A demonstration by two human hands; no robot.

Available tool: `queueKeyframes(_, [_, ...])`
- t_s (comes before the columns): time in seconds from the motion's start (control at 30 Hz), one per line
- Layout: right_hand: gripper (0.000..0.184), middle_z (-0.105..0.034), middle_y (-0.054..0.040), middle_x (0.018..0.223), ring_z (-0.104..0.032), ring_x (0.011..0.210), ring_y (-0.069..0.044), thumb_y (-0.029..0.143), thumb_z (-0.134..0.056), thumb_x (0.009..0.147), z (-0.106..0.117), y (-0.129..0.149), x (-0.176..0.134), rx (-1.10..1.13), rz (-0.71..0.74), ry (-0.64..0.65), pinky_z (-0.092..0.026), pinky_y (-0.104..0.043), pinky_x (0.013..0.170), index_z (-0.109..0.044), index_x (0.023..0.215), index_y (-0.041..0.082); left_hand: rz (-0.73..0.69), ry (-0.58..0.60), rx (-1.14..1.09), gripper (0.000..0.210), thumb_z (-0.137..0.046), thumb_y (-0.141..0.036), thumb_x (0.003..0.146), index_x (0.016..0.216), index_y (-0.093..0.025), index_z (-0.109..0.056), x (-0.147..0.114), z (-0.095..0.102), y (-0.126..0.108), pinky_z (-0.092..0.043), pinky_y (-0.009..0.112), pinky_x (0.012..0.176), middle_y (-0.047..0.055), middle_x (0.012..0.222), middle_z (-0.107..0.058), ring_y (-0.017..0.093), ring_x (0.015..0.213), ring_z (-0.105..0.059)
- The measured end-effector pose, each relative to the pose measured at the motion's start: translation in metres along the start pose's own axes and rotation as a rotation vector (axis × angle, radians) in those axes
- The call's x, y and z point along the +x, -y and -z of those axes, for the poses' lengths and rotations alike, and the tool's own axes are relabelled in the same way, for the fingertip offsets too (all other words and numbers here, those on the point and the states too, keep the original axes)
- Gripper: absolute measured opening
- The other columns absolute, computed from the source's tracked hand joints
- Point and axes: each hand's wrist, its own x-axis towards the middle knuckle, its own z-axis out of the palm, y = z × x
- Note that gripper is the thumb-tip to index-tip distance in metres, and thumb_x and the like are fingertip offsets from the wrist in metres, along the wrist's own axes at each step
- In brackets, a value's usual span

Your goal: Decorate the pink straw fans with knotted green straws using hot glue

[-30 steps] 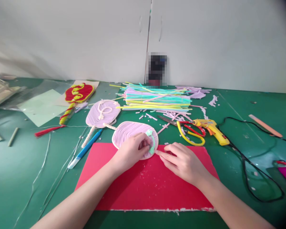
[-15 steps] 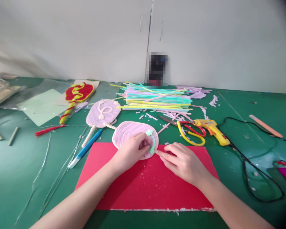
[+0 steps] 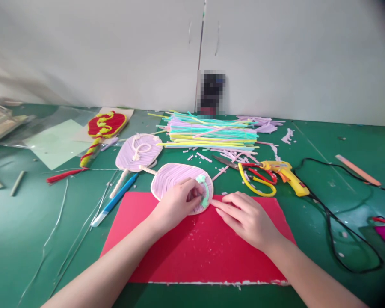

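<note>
While the left hand point(image 3: 179, 199) sits on the lilac fan point(image 3: 170, 174), the right hand point(image 3: 248, 220) reaches its rim

Head cam: left's curled by the mint strip point(image 3: 206, 191) at the fan's right end, can't tell if it's pinching it. Right's loosely open. Fan overlaps the far edge of the red board point(image 3: 208, 252); yellow glue gun point(image 3: 293, 179) lies off right.

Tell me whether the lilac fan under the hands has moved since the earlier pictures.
No visible shift: the lilac fan overlaps the far edge of the red board at the same place as before.
</note>
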Motion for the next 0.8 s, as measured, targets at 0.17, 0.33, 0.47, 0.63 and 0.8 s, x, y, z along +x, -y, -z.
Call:
queueKeyframes(0.17, [0.034, -0.060, -0.0081, 0.092, -0.055, 0.085, -0.018, 0.023, -0.048, 0.088, 0.001, 0.002, 0.002, -0.028, -0.023, 0.008, -0.048, -0.034, 0.073, -0.058, 0.120, 0.023, -0.003, 0.002, -0.005, 0.007, -0.054, -0.015, 0.076, 0.082, -0.018, -0.057, 0.000, 0.000, -0.001, -0.036, 0.018, 0.051, -0.003, 0.069, -0.054, 0.007, 0.055, -0.046])
queueKeyframes(0.33, [0.032, -0.061, -0.0087, 0.094, -0.055, 0.089, -0.020, 0.025, -0.048, 0.088, -0.001, 0.003, 0.004, -0.031, -0.015, 0.063, -0.049, -0.035, 0.073, -0.060, 0.117, 0.025, 0.009, 0.004, -0.002, 0.007, -0.055, -0.015, 0.076, 0.082, -0.017, -0.056, 0.000, 0.000, -0.001, -0.036, 0.018, 0.053, -0.003, 0.070, -0.054, 0.007, 0.057, -0.046])
queueKeyframes(0.47, [0.033, -0.061, -0.0087, 0.093, -0.055, 0.087, -0.019, 0.024, -0.047, 0.088, -0.001, 0.004, 0.003, 0.015, -0.039, 0.054, -0.048, -0.036, 0.074, -0.058, 0.119, 0.023, 0.016, 0.015, -0.006, 0.007, -0.054, -0.015, 0.076, 0.083, -0.018, -0.057, -0.001, 0.001, -0.001, -0.036, 0.019, 0.054, -0.003, 0.070, -0.054, 0.007, 0.059, -0.048])
queueKeyframes(0.63, [0.034, -0.059, -0.0068, 0.087, -0.055, 0.083, -0.018, 0.018, -0.047, 0.087, 0.003, -0.003, 0.001, 0.053, -0.148, -0.134, -0.048, -0.034, 0.075, -0.056, 0.121, 0.021, 0.021, 0.003, -0.029, 0.010, -0.048, -0.018, 0.082, 0.087, -0.018, -0.056, -0.002, 0.003, -0.001, -0.041, 0.021, 0.061, 0.000, 0.077, -0.059, 0.010, 0.066, -0.053])
queueKeyframes(0.8, [0.016, -0.059, -0.0072, 0.086, -0.056, 0.083, -0.018, 0.019, -0.050, 0.086, 0.007, -0.022, -0.003, -0.013, -0.299, -0.409, -0.048, -0.035, 0.078, -0.064, 0.094, 0.020, -0.006, -0.186, 0.064, 0.015, -0.039, -0.022, 0.088, 0.090, -0.018, -0.053, -0.002, 0.010, -0.006, -0.042, 0.024, 0.069, 0.002, 0.083, -0.060, 0.013, 0.076, -0.055])
